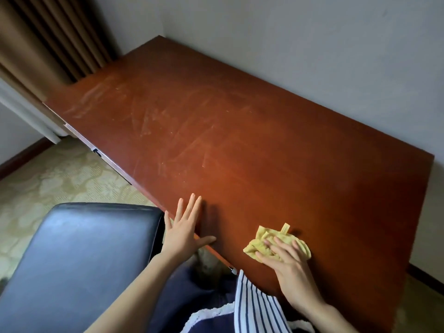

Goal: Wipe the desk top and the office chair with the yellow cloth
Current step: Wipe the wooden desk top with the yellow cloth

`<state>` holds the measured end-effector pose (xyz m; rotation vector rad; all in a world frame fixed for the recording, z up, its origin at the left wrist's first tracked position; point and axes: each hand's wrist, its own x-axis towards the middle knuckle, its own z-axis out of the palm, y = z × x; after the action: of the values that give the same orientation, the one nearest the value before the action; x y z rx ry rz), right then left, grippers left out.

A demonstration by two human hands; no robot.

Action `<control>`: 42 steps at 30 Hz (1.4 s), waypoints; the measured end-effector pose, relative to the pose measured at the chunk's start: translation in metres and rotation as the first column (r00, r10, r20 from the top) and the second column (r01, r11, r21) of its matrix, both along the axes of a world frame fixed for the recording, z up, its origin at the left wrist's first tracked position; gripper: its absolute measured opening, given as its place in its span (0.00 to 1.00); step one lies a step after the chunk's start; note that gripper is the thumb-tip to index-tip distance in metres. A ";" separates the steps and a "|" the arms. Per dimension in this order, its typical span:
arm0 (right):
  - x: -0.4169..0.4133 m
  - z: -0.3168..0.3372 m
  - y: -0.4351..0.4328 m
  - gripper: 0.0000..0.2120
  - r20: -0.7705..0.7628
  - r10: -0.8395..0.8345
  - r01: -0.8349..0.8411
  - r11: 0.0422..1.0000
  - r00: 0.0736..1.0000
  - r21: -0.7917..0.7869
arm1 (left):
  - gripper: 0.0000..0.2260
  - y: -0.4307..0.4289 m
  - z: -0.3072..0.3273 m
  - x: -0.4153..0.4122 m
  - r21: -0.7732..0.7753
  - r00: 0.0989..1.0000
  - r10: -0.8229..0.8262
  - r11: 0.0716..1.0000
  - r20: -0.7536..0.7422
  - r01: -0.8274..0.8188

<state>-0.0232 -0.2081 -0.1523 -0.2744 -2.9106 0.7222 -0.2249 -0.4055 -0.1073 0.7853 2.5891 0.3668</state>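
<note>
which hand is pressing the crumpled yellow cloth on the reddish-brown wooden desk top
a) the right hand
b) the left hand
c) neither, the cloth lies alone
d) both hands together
a: the right hand lies with straight fingers on the crumpled yellow cloth near the front edge of the reddish-brown wooden desk top, while the left hand rests flat on the desk edge apart from the cloth.

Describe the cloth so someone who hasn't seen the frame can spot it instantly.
Find the long reddish-brown desk top against the grey wall and follow it to its near end. There the right hand presses flat on a crumpled yellow cloth, close to the front edge. It is the only yellow thing on the wood, with a small tag sticking out from it.
</note>
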 end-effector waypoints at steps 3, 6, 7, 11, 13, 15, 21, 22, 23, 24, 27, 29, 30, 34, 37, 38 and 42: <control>-0.001 -0.001 0.001 0.43 0.043 0.068 -0.069 0.997 0.997 0.015 | 0.47 -0.022 -0.001 -0.008 0.075 0.997 0.079 0.994 0.016 -0.080; -0.022 0.009 -0.004 0.39 0.099 0.118 -0.122 0.992 0.988 0.041 | 0.46 -0.044 0.002 -0.017 0.133 0.988 0.144 0.980 0.056 -0.150; -0.032 0.011 -0.008 0.38 0.111 0.146 -0.153 0.987 0.983 0.056 | 0.45 -0.052 0.003 -0.019 0.147 0.983 0.174 0.972 0.065 -0.182; -0.085 0.019 -0.035 0.32 0.153 0.252 -0.265 0.962 0.955 0.071 | 0.44 -0.091 0.002 -0.027 0.139 0.964 0.254 0.955 0.081 -0.263; -0.109 0.022 -0.046 0.29 0.171 0.267 -0.283 0.956 0.948 0.075 | 0.43 -0.106 0.002 -0.028 0.108 0.960 0.256 0.957 0.114 -0.268; -0.134 0.028 -0.059 0.26 0.218 0.265 -0.283 0.957 0.939 0.057 | 0.42 -0.124 0.002 -0.031 0.086 0.953 0.263 0.957 0.150 -0.278; -0.199 0.038 -0.099 0.23 0.303 0.240 -0.274 0.959 0.922 0.076 | 0.47 -0.170 0.006 -0.042 0.046 0.945 0.241 0.965 0.221 -0.257; -0.208 0.040 -0.103 0.22 0.305 0.230 -0.265 0.961 0.924 0.076 | 0.45 -0.173 0.005 -0.042 0.051 0.944 0.245 0.964 0.220 -0.262; -0.217 0.041 -0.107 0.22 0.309 0.225 -0.259 0.963 0.924 0.076 | 0.41 -0.177 0.005 -0.042 0.050 0.943 0.250 0.963 0.218 -0.267; -0.226 0.041 -0.112 0.22 0.313 0.224 -0.258 0.963 0.923 0.073 | 0.38 -0.180 0.005 -0.042 0.042 0.941 0.259 0.961 0.219 -0.275; -0.252 0.042 -0.122 0.22 0.331 0.232 -0.264 0.963 0.915 0.057 | 0.35 -0.182 0.002 -0.041 0.012 0.927 0.277 0.957 0.252 -0.289; -0.270 0.042 -0.127 0.22 0.340 0.232 -0.263 0.964 0.911 0.047 | 0.35 -0.178 0.001 -0.045 -0.016 0.921 0.276 0.959 0.273 -0.283; -0.281 0.041 -0.129 0.22 0.341 0.232 -0.262 0.964 0.911 0.044 | 0.35 -0.175 0.000 -0.050 -0.028 0.919 0.282 0.958 0.276 -0.286; -0.321 0.039 -0.135 0.23 0.354 0.276 -0.301 0.954 0.894 0.015 | 0.37 -0.154 0.002 -0.072 -0.041 0.906 0.321 0.946 0.275 -0.323; -0.346 0.042 -0.141 0.23 0.365 0.310 -0.326 0.945 0.878 -0.019 | 0.39 -0.138 0.006 -0.092 -0.044 0.907 0.335 0.941 0.254 -0.335; -0.352 0.044 -0.143 0.23 0.368 0.318 -0.332 0.943 0.874 -0.026 | 0.41 -0.134 0.006 -0.098 -0.051 0.909 0.337 0.941 0.246 -0.335; -0.352 0.053 -0.147 0.23 0.345 0.313 -0.317 0.947 0.885 -0.045 | 0.48 -0.117 0.012 -0.120 -0.121 0.913 0.352 0.935 0.207 -0.333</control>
<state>-0.3756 -0.3552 -0.0997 0.0914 -3.3456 0.7664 -0.3454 -0.5229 -0.0955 0.2370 2.4996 0.4203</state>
